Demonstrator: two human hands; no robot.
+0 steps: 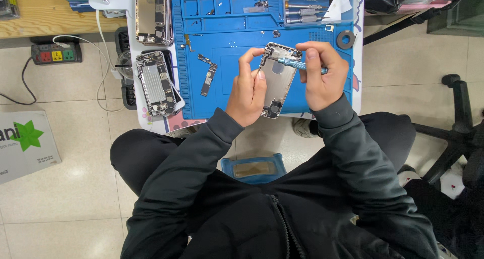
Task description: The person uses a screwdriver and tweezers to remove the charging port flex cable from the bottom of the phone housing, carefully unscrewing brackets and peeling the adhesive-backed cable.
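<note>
An opened phone housing (276, 82) is held upright above the blue repair mat (227, 42), just below the centre of the view. It is gripped along its edge at 9 o'clock by the left hand (247, 95), whose fingers are wrapped around the metal frame. A small blue-handled screwdriver (298, 64) is pinched in the fingers of the right hand (320, 77), and its tip is laid against the upper end of the housing, at about 12 o'clock on the shell. Whether the tip is seated in a screw cannot be told at this size.

The step in hand is judged to be work on a fastener near the top of the housing. A steady hold from the left hand and a square, light pressure on the driver would be called for, since a tilted tip could slip across the bare metal.

At 9 o'clock of the housing, a loose logic board (207, 75) is lying on the mat. Farther toward 9 o'clock, another opened phone (155, 82) is resting at the edge of the surface, and a third (153, 14) is set at 10 o'clock. Spare drivers (305, 9) are racked at 1 o'clock.
</note>
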